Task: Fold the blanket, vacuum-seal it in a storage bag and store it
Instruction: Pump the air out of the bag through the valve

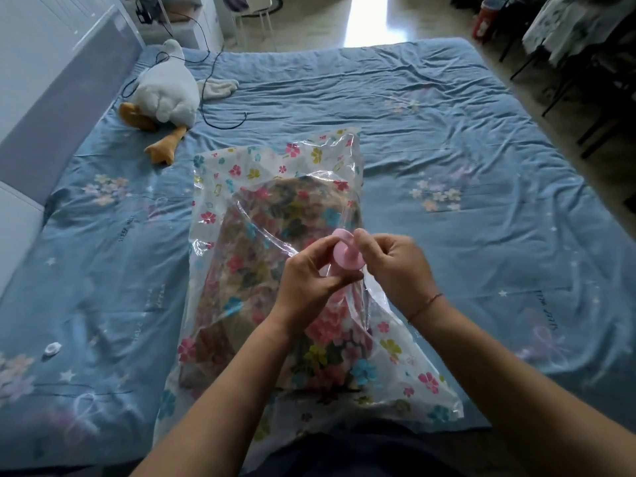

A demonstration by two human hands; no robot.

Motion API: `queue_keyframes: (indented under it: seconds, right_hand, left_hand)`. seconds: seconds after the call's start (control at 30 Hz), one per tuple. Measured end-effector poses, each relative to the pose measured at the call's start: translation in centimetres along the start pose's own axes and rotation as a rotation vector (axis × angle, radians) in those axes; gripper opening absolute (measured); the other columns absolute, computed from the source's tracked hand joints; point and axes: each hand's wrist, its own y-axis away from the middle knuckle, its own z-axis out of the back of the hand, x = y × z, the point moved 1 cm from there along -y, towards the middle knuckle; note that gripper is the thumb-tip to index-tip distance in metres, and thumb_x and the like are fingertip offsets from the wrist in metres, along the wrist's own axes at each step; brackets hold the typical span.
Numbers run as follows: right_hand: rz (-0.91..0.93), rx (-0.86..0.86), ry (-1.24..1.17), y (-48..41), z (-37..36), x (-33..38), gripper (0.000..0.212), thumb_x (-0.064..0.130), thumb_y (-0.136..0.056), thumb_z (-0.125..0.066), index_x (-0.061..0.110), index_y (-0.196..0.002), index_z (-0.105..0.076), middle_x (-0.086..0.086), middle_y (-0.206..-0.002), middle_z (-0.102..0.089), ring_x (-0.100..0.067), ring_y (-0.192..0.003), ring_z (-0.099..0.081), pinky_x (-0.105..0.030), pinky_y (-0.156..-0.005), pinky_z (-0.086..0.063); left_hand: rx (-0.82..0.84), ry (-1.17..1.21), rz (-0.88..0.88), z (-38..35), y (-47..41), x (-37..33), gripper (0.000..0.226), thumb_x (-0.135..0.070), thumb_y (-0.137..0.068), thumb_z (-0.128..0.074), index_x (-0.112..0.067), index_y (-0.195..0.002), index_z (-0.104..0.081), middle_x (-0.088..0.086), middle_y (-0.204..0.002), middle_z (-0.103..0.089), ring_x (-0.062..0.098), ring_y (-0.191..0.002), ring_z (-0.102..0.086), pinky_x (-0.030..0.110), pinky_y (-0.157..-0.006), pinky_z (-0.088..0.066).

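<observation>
Small dark lettering is showing in two spots on the wrinkled blue bed sheet with pale flower prints [447, 132], to the left and right of the bag. It is tiny and slanted but seems to be reading "SLEEP WELL". No other writing is coming through clearly. The clear plastic storage bag printed with bright pink, yellow and teal flowers [241, 173] is lying lengthwise down the middle of the bed, its near end running out of sight under the person's dark clothing at the bottom edge, so any closure there is not showing. Inside it, the folded blanket with a dense pink, tan and green floral pattern [275, 218] is bulging up as a rumpled mound, with loose, crinkled plastic standing above it at the far end. Over the mound, the left hand [309, 273] is pinching the round pink plastic valve piece [344, 251] between thumb and curled fingers, while the right hand [395, 266], wearing a thin cord bracelet [425, 306], is pinching its other edge; fingers are covering most of the piece. Near the headboard a white plush goose with orange feet [165, 94] is lying beside a thin black cable [206, 80]. A small white round object [51, 347], too blurred to identify, is sitting at the left.
</observation>
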Motion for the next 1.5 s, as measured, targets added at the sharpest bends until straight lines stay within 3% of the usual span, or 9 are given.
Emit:
queue_keyframes:
  seconds: [0.2,0.4,0.57,0.67,0.77,0.97,1.13,1.37,1.5]
  right_hand:
    - [0.423,-0.334,-0.239,-1.2,3.2,6.1,0.046,0.028,-0.095,-0.052,0.03,-0.05,-0.052,0.009,-0.04,-0.038,-0.002,-0.04,-0.033,-0.019,-0.047,-0.027]
    - [0.001,-0.035,0.041,-0.3,-0.4,-0.6,0.048,0.04,-0.093,-0.059,0.016,-0.051,-0.059,0.008,-0.044,-0.048,-0.005,-0.044,-0.042,-0.024,-0.05,-0.035]
    - [0.399,-0.338,-0.268,-1.3,3.1,5.9,0.049,0.031,-0.096,-0.054,0.019,-0.048,-0.054,0.006,-0.041,-0.039,-0.004,-0.041,-0.033,-0.025,-0.047,-0.027]
    - [0.233,-0.267,-0.156,-0.7,0.8,2.3,0.051,0.039,-0.095,-0.051,0.002,-0.062,-0.063,-0.003,-0.048,-0.049,-0.014,-0.047,-0.044,-0.031,-0.049,-0.037]
    - [0.014,-0.06,0.03,-0.3,-0.6,-0.9,0.043,0.037,-0.095,-0.058,0.011,-0.062,-0.07,0.005,-0.05,-0.054,-0.007,-0.049,-0.047,-0.027,-0.056,-0.039]
    - [0.425,-0.376,-0.229,-1.0,2.7,5.2,0.045,0.034,-0.095,-0.053,0.024,-0.052,-0.056,0.007,-0.043,-0.04,-0.004,-0.043,-0.034,-0.023,-0.048,-0.028]
    - [0.03,-0.088,0.006,0.3,-1.1,-0.6,0.064,0.067,-0.083,-0.052,0.008,-0.064,-0.069,-0.005,-0.058,-0.064,-0.017,-0.055,-0.058,-0.034,-0.054,-0.046]
    - [0.48,-0.404,-0.223,-0.4,2.4,5.7,0.045,0.032,-0.095,-0.05,0.02,-0.052,-0.054,0.012,-0.043,-0.045,-0.002,-0.042,-0.039,-0.023,-0.048,-0.029]
    - [0.066,-0.119,-0.019,0.6,-1.0,-0.3,0.057,0.057,-0.088,-0.052,0.007,-0.064,-0.067,-0.006,-0.058,-0.063,-0.023,-0.058,-0.059,-0.041,-0.057,-0.049]
  left_hand:
    - [-0.022,0.007,0.03,0.1,-0.5,0.3,0.056,-0.007,-0.069,-0.084,-0.008,-0.121,-0.063,0.006,-0.114,-0.072,0.017,-0.106,-0.068,0.027,-0.095,-0.052]
    - [-0.011,0.031,0.05,0.1,-0.2,0.4,0.059,-0.01,-0.073,-0.082,-0.001,-0.127,-0.06,0.01,-0.118,-0.07,0.022,-0.11,-0.068,0.04,-0.098,-0.053]
    - [-0.021,0.0,0.04,0.2,-0.8,0.0,0.058,-0.005,-0.07,-0.084,-0.001,-0.123,-0.062,0.008,-0.115,-0.071,0.017,-0.107,-0.068,0.027,-0.096,-0.051]
    - [-0.019,0.003,0.042,0.2,-0.7,0.1,0.059,-0.007,-0.07,-0.084,-0.001,-0.124,-0.062,0.009,-0.115,-0.071,0.02,-0.107,-0.068,0.034,-0.097,-0.052]
    - [-0.001,0.011,0.036,0.2,-0.5,0.2,0.058,-0.009,-0.072,-0.083,-0.001,-0.125,-0.061,0.009,-0.117,-0.071,0.021,-0.109,-0.068,0.039,-0.098,-0.053]
    - [-0.002,-0.018,0.041,0.3,-0.8,0.2,0.058,-0.008,-0.07,-0.084,-0.003,-0.123,-0.063,0.007,-0.115,-0.071,0.017,-0.105,-0.068,0.028,-0.095,-0.052]
    - [0.004,0.012,0.055,0.4,-0.4,0.5,0.06,-0.01,-0.071,-0.084,-0.001,-0.126,-0.061,0.009,-0.117,-0.07,0.021,-0.109,-0.068,0.041,-0.098,-0.053]
    - [-0.01,0.005,0.046,0.4,-0.3,0.2,0.056,-0.005,-0.069,-0.084,-0.007,-0.122,-0.064,0.005,-0.115,-0.071,0.017,-0.107,-0.068,0.034,-0.097,-0.053]
    - [0.001,0.017,0.029,0.2,-0.1,0.1,0.062,-0.013,-0.069,-0.084,-0.003,-0.126,-0.062,0.007,-0.117,-0.071,0.018,-0.108,-0.068,0.035,-0.096,-0.054]
